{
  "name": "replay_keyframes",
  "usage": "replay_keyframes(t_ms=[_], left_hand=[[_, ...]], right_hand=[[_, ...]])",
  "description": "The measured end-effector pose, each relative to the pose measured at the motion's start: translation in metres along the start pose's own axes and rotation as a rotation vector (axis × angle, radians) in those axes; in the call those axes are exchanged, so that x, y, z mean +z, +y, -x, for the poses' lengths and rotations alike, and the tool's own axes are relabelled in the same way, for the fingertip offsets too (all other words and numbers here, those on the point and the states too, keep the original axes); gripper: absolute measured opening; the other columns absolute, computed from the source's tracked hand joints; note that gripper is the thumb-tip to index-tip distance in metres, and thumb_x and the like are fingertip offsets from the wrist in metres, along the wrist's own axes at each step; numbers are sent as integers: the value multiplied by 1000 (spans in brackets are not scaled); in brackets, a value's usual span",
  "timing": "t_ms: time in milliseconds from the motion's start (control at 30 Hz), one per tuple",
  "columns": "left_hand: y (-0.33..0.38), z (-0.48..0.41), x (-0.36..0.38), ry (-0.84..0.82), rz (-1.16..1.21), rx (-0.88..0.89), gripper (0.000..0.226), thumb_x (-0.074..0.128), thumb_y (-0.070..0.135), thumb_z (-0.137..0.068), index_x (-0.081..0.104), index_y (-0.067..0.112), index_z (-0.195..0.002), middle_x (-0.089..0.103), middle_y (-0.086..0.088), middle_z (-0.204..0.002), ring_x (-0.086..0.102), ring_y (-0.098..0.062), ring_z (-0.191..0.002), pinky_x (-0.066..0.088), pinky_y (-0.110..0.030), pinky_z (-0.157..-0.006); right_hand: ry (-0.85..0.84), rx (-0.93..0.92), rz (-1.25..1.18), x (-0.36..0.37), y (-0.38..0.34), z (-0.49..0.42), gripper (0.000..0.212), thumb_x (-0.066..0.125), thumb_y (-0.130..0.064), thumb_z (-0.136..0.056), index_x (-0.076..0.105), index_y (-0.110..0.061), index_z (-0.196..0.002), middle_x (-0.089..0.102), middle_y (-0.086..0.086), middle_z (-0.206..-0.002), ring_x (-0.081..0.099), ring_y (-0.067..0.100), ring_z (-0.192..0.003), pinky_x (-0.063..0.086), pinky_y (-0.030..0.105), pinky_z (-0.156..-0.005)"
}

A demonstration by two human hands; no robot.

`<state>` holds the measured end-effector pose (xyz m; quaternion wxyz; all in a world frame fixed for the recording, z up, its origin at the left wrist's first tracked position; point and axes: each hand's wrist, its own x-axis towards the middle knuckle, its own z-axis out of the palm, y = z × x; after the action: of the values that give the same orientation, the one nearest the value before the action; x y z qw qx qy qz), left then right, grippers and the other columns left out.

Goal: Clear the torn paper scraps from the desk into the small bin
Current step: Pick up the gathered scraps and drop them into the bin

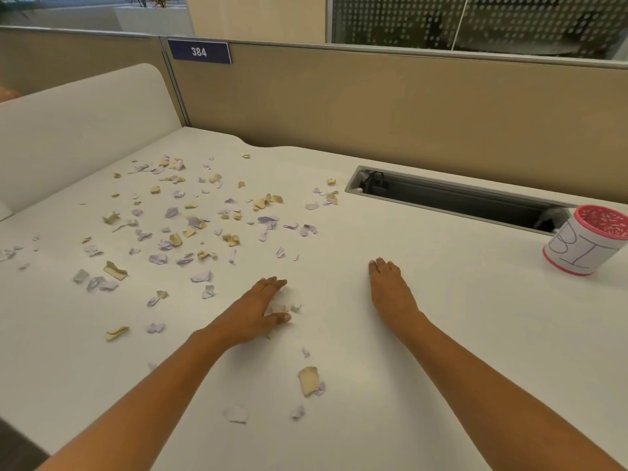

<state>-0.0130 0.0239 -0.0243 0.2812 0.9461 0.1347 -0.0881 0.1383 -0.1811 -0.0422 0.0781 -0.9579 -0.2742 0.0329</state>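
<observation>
Several torn paper scraps (190, 226), lilac and tan, lie scattered over the left half of the white desk (441, 334). A few more scraps (308, 380) lie near the front between my forearms. My left hand (258, 311) rests on its edge, cupped around a small heap of pale scraps (289, 300) between its fingers and thumb. My right hand (390, 290) lies flat on the desk, fingers together, with nothing in it. The small bin (584, 243), white with a pink rim and base, stands at the far right, well apart from both hands.
A long open cable slot (458, 198) runs along the back of the desk beside the bin. Beige partition walls (373, 103) close off the back, and a cream side panel (85, 130) the left. A sign reading 384 (199, 52) hangs on the partition.
</observation>
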Motion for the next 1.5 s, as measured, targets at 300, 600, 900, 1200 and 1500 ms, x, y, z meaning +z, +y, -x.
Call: replay_keyframes(t_ms=[300, 600, 900, 1200, 1500], left_hand=[[21, -2, 14, 73, -178, 105, 45, 47, 19, -96, 40, 27, -140, 29, 0, -153, 31, -19, -140, 27, -29, -112], [27, -4, 27, 266, -273, 169, 33, 43, 8, -95, 61, 13, -122, 65, -2, -120, 59, -18, -111, 39, -18, -93], [31, 2, 27, 378, -191, 147, 26, 51, 7, -92, 69, 8, -110, 69, -7, -115, 62, -20, -109, 41, -20, -96], [55, 2, -8, 468, 289, -62, 15, 64, -3, -81, 74, -1, -93, 73, -20, -91, 61, -13, -64, 41, 6, -53], [146, -28, 43, 293, 404, 68, 15, 62, -6, -80, 74, -1, -89, 73, -21, -84, 60, 6, -44, 43, 4, -52]], right_hand=[[32, -40, 113, -6, -7, 23, 33, 32, 17, -85, 48, -10, -95, 52, 11, -111, 43, 25, -108, 34, 26, -68], [4, -88, 99, -19, -12, 48, 45, 39, 21, -74, 17, -15, -58, 15, -2, -64, 28, 17, -84, 18, 26, -48], [14, -23, -118, -20, -4, 70, 24, 38, 12, -77, 34, -12, -73, 42, 11, -82, 32, 20, -81, 26, 28, -66], [-15, 32, -255, -30, 27, 83, 28, 43, 1, -85, 68, 2, -97, 69, 16, -104, 62, 29, -99, 49, 37, -88], [67, 127, -350, -52, 92, 99, 28, 46, 2, -86, 69, -1, -103, 69, 11, -110, 61, 21, -106, 43, 20, -88]])
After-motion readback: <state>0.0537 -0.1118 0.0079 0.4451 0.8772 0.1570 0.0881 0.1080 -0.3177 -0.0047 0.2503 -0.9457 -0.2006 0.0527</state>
